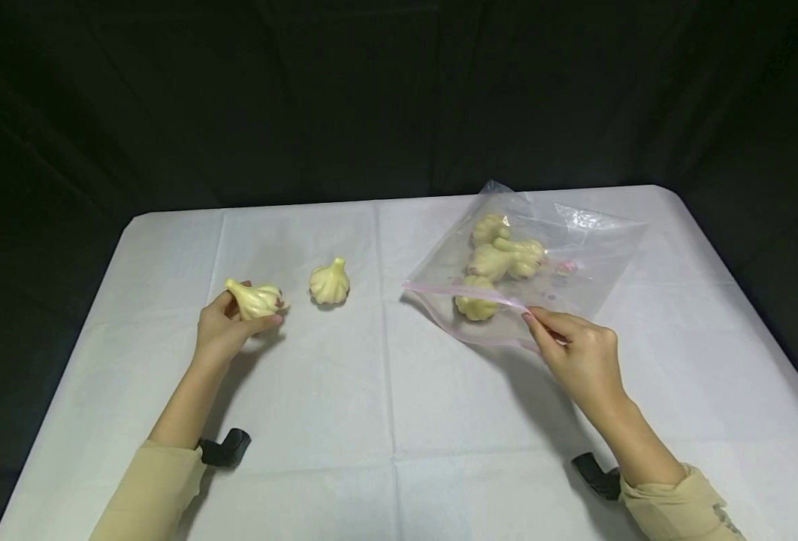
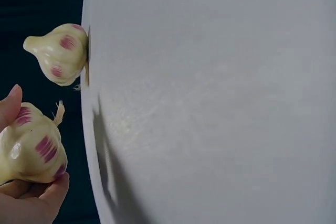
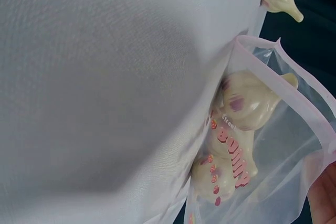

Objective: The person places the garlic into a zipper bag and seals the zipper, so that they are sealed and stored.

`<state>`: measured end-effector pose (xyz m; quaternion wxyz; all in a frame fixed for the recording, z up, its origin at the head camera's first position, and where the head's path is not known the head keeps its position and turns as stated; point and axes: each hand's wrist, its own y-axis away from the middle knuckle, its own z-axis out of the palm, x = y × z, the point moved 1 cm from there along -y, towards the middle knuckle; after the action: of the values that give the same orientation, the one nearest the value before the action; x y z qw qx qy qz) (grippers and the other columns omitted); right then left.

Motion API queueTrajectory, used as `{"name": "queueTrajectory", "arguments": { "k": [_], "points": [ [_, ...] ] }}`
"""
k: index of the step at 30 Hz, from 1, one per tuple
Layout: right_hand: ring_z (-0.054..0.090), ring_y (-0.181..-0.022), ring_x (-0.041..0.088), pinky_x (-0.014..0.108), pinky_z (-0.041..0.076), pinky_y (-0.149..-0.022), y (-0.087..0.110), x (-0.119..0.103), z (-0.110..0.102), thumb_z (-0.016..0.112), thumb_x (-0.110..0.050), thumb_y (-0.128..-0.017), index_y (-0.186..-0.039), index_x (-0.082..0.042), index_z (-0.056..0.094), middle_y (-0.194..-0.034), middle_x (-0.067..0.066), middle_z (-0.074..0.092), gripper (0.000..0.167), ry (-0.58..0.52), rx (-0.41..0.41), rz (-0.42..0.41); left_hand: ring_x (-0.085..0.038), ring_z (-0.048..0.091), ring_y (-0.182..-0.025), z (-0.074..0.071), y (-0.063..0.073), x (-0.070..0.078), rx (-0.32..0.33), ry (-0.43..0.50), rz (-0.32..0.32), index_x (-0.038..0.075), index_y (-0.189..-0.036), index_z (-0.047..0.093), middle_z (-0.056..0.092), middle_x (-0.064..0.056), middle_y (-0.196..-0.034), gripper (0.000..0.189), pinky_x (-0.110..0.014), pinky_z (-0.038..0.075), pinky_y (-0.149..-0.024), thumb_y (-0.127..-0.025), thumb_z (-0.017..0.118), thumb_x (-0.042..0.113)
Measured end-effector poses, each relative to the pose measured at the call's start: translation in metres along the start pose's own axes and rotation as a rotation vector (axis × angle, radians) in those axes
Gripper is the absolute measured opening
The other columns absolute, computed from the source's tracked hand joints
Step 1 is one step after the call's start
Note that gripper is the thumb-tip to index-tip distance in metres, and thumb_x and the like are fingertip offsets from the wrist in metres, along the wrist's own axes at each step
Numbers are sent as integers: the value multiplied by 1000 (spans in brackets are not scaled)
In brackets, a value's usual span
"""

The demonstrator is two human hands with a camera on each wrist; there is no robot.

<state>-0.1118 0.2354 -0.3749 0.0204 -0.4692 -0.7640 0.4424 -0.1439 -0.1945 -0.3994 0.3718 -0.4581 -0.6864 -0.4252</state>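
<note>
In the head view my left hand [image 1: 226,330] grips a garlic bulb [image 1: 257,300] above the left of the table, thumb on one side and fingers on the other. The left wrist view shows this held bulb [image 2: 34,142] with purple streaks and a root tuft. Another garlic bulb [image 1: 329,282] stands on the cloth just to its right, stem up. My right hand [image 1: 578,357] pinches the pink-edged rim of a clear zip bag [image 1: 595,233], whose mouth gapes toward me. Several garlic bulbs [image 3: 249,100] lie inside the bag, with red printing on its plastic.
A white cloth covers the table [image 1: 318,406], with fold creases running across it. Beyond the far table edge hangs a black curtain [image 1: 304,98]. Black wrist cameras [image 1: 226,448] sit on both forearms, close over the cloth.
</note>
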Motion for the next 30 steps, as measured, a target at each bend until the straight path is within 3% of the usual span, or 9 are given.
{"name": "queueTrajectory", "arguments": {
  "k": [4,11,14,20,23,30],
  "points": [
    [71,-65,32,34,56,-54,0,0,0,77,9,-75,-89,7,76,-80,18,72,14,3,2,2,-29,44,-130,-1,14,1,-33,18,1,-2,-148,34,43,-20,-145,82,-29,41,-105,-80,78,6],
    [71,-65,32,34,55,-54,0,0,-1,77,9,-75,-89,7,75,-80,18,72,14,4,3,4,-31,48,-126,10,35,4,-110,57,47,-3,-144,39,46,-22,-142,76,-11,45,-84,-79,78,5],
    [71,-66,33,35,55,-54,1,-1,0,76,9,-75,-89,8,75,-81,19,72,14,-3,-1,3,-31,50,-124,20,41,9,-136,57,89,-4,-141,43,49,-22,-139,73,-15,46,-88,-78,79,4],
    [71,-66,33,37,55,-54,1,-1,1,76,9,-75,-89,8,75,-81,19,72,14,-7,0,-2,-33,49,-127,52,44,20,-211,65,174,-5,-137,48,52,-23,-135,71,-39,36,-109,-74,81,0],
    [71,-66,32,37,55,-54,1,-1,1,77,9,-75,-89,8,75,-81,19,72,14,-2,3,-3,-34,47,-129,70,42,26,-254,55,217,-6,-135,49,52,-23,-136,72,-40,34,-111,-72,83,-2],
    [71,-67,33,36,55,-55,1,-2,2,77,9,-74,-89,8,75,-81,19,72,15,-6,6,-2,-33,51,-127,110,39,34,-348,14,331,-9,-133,50,55,-21,-135,74,-38,40,-107,-69,84,-4]
  ]
}}
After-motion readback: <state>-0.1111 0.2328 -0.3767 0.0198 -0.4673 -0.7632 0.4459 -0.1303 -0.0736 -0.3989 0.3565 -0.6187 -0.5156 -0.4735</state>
